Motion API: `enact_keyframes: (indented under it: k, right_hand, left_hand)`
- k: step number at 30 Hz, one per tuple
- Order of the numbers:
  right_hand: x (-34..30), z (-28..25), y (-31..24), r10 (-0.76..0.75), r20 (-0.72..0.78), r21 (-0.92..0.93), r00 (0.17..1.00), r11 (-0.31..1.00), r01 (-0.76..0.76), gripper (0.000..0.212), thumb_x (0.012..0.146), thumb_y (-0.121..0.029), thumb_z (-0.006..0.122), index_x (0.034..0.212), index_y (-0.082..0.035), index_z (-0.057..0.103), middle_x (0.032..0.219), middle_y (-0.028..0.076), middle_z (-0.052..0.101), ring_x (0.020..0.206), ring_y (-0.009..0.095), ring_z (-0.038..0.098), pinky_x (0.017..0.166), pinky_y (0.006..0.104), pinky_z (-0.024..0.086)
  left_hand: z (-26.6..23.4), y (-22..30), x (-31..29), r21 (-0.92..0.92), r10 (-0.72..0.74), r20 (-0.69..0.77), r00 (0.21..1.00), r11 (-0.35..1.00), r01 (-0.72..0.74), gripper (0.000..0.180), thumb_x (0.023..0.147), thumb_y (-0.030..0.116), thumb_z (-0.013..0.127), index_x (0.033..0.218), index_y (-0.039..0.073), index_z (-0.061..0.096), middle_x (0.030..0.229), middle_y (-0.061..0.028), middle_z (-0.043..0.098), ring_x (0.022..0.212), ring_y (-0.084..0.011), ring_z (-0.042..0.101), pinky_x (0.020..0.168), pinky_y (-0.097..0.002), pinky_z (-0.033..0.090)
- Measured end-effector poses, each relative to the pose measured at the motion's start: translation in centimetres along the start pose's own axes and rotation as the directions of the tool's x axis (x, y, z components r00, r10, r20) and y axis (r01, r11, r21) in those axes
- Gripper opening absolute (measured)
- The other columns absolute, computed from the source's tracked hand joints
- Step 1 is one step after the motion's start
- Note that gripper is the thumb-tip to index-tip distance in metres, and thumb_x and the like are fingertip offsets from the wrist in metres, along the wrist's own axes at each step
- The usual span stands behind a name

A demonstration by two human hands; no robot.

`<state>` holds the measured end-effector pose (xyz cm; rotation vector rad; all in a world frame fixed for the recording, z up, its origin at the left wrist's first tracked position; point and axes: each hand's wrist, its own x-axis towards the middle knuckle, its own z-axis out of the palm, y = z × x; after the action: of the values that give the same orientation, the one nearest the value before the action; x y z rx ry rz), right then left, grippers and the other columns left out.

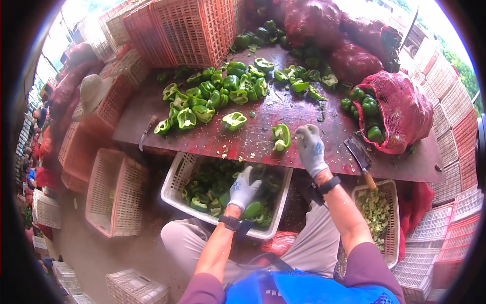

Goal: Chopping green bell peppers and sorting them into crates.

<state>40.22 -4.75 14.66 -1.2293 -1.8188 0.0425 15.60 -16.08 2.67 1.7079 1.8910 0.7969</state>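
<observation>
Both my hands wear pale gloves. My left hand (pixel 245 189), fingers apart and empty, is over a white plastic crate (pixel 170 190) of cut green peppers (pixel 255 208) below the table edge. My right hand (pixel 310 148) is above the table's front part with its fingers curled in; what they hold, if anything, is hidden. Just left of it lies a cut-open green pepper (pixel 281 137) with its pale inside showing. Farther back spreads a heap of halved peppers (pixel 206 96). To the right hand's right rests a cleaver (pixel 358 154) with a wooden handle over the table edge.
A red net sack (pixel 405 111) spills whole peppers on the table's (pixel 314 116) right side. A small knife (pixel 148 133) lies at the left edge. Pepper scraps (pixel 373 213) fill a crate at lower right. Stacked red crates (pixel 187 33) and full sacks (pixel 314 23) stand behind.
</observation>
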Motion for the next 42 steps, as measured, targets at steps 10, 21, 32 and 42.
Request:
enact_keyframes:
  k: [10,21,32,42]
  right_hand:
    - [6.6,7.5,3.1,-0.110,0.580,-0.419,0.807,0.810,0.412,0.020,0.084,-0.018,0.072,0.102,-0.011,0.074,0.110,0.019,0.066,0.102,0.038,0.068,0.085,0.0481,0.056]
    - [0.7,7.0,0.6,0.273,0.719,-0.396,0.639,0.917,0.054,0.025,0.089,-0.026,0.069,0.102,-0.008,0.080,0.099,0.020,0.079,0.096,0.036,0.078,0.084,0.0468,0.062]
    - [-5.1,4.7,-7.6,-0.106,0.942,0.081,0.318,0.993,0.090,0.026,0.095,-0.027,0.060,0.100,-0.008,0.075,0.092,0.020,0.076,0.090,0.039,0.075,0.081,0.0499,0.058]
    - [-11.4,-25.8,9.8,0.539,0.362,-0.694,0.760,0.701,-0.166,0.026,0.086,-0.028,0.075,0.105,-0.010,0.071,0.096,0.018,0.073,0.090,0.041,0.071,0.081,0.0514,0.057]
  left_hand:
    - [0.5,0.9,-1.7,-0.130,0.028,0.204,0.979,0.992,-0.001,0.045,0.094,0.029,0.074,0.134,0.008,0.068,0.112,-0.0157,0.076,0.103,-0.0331,0.073,0.090,-0.0421,0.058]
    - [0.1,2.6,-1.6,-0.725,-0.136,0.538,0.832,0.428,0.539,0.084,0.107,0.034,0.065,0.171,0.020,0.012,0.144,-0.0151,0.059,0.095,-0.0229,0.074,0.077,-0.0345,0.062]
    - [-2.9,-4.0,-2.1,-0.521,-0.126,0.032,0.992,0.845,0.124,0.048,0.092,0.021,0.075,0.137,0.011,0.060,0.127,-0.0093,0.067,0.109,-0.0256,0.072,0.091,-0.0366,0.061]
    - [-11.9,1.6,14.8,0.496,0.183,0.006,0.983,0.853,-0.162,0.068,0.092,0.025,0.070,0.157,0.026,0.048,0.167,-0.0160,0.038,0.125,-0.0396,0.065,0.104,-0.0499,0.054]
